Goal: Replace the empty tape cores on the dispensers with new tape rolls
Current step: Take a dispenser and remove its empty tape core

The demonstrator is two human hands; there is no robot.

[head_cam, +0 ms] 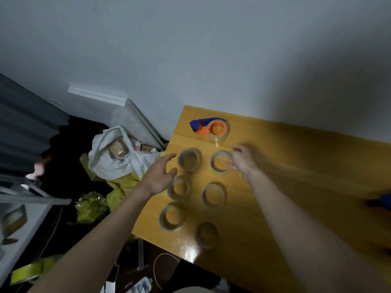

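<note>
Your right hand [241,160] is at frame centre, fingers curled round the rim of the upper-right tape roll [220,162] in the grid; the hand is blurred, so grip detail is soft, but the fingers wrap that roll's right edge. The roll looks slightly tilted; can't tell whether it's off the table.

Your left hand [160,174] hovers left of centre, fingers spread and relaxed, holding nothing. It's over the table's left edge, just beside the upper-left roll [189,159] and overlapping the middle-left roll [179,188].

Six rolls on the yellow table [296,166], two columns of three. The others: middle-right roll [214,195], lower-left roll [172,217], lower-right roll [207,234]. All lie flat, apart from each other.

The dispenser [208,126] sits above the grid, near the table's far-left corner: blue body, orange hub, a clear tape roll on it. Apart from both your hands.

A blue object [380,201] is at the right frame edge, too blurred to identify.

Left of the table, on the dark floor: a white bag [114,159] with a wrapped brown block inside, and yellow bags [118,191] below it.
</note>
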